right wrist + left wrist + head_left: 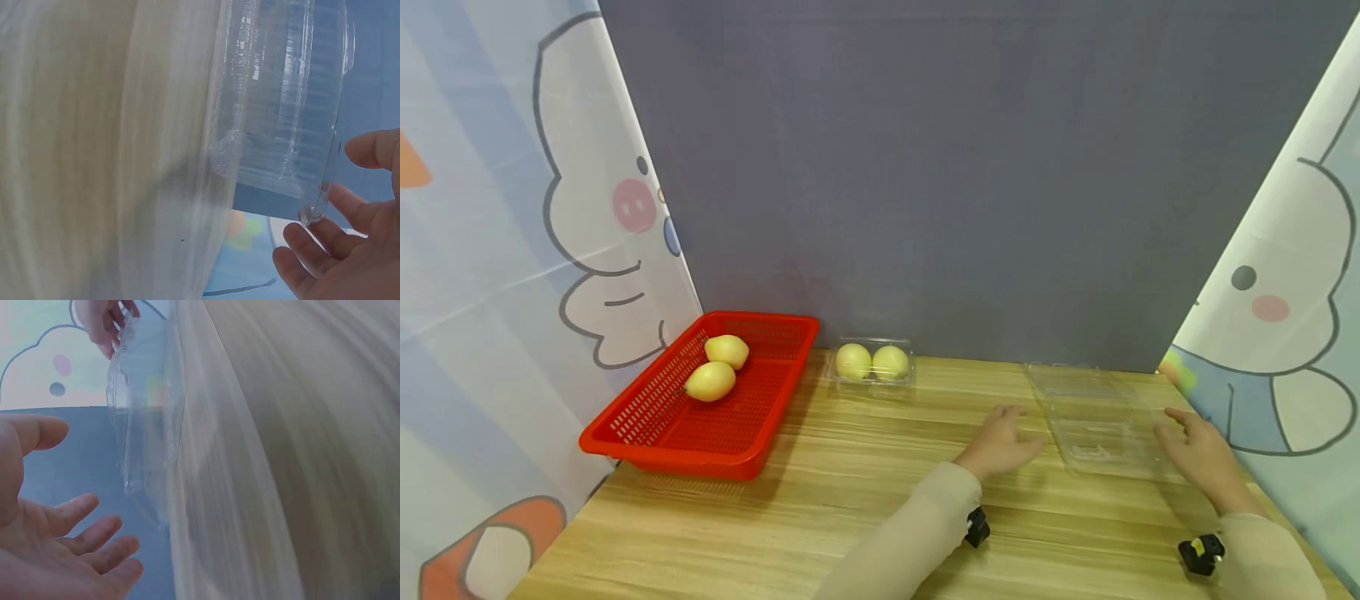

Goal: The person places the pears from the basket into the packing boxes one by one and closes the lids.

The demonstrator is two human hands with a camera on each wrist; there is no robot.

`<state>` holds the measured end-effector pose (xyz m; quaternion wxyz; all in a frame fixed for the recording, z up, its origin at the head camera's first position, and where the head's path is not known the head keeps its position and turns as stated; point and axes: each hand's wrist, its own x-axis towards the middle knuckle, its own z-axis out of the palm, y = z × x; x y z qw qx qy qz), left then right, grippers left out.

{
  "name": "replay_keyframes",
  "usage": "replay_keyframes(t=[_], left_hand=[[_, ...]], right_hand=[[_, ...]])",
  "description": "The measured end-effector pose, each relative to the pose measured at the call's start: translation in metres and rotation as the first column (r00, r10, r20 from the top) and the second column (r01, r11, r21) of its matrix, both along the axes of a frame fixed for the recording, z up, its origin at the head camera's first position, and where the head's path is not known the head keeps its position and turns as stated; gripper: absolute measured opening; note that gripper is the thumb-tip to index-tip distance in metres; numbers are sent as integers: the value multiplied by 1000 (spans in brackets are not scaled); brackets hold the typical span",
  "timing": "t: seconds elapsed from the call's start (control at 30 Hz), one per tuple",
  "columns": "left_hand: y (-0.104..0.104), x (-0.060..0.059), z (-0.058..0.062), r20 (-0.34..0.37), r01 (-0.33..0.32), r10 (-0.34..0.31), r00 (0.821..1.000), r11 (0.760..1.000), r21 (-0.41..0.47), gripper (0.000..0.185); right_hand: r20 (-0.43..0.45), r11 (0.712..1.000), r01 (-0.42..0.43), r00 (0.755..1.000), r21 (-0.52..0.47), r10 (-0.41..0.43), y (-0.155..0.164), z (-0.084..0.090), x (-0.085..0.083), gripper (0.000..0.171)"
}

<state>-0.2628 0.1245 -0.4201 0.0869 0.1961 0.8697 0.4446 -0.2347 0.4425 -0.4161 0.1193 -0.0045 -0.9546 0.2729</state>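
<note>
A clear plastic clamshell box (1097, 442) lies unfolded on the right of the wooden table, its lid tilted back toward the dark backdrop. My left hand (1002, 443) is held left of the box, apart from it. In the left wrist view, that hand's thumb and fingers (94, 534) are spread with nothing between them. At the box's right side is my right hand (1204, 457). The right wrist view shows its loosely bent fingers (306, 247) at a corner of the clear box (281, 125), with the thumb apart; whether they touch it is hard to tell.
On the left stands a red plastic basket (752, 433) holding two yellow pear-like fruits (711, 382). A second clear box (872, 389) with two round yellow fruits (891, 363) sits at the back middle. A dark backdrop (925, 183) and printed curtains (482, 292) enclose the table (820, 525).
</note>
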Motion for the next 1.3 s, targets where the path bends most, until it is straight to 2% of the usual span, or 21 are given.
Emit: replay_keyframes(t=[0.1,0.2,0.4,0.53,0.7,0.83,1.0,1.17,1.3], left_hand=[[5,1,1,27,-9,9,1000,1000,23,61],[9,3,1,57,-19,16,998,998,52,62],[17,3,-3,100,-36,27,995,996,88,67],[21,2,-5,113,-39,27,993,994,104,68],[27,2,-4,149,-47,27,988,990,130,70],[31,2,-2,175,-48,19,984,985,163,70],[34,1,-3,214,-54,12,977,980,190,68],[35,1,-5,257,-89,33,966,974,209,66],[36,0,-7,271,-109,46,962,969,222,65]], right_hand=[[92,997,-4,996,-73,11,2,2,2,70],[135,991,-15,990,-130,33,5,1,2,71],[111,991,-44,992,-126,58,8,-5,2,66],[150,988,-61,985,-138,82,9,-8,1,65],[193,975,-79,974,-206,119,9,-9,0,58],[186,965,-83,974,-248,132,11,-10,-1,53],[190,951,-79,972,-299,141,10,-12,-2,52],[211,935,-64,967,-348,145,6,-11,-3,52],[224,936,-54,965,-348,140,4,-9,-3,52]])
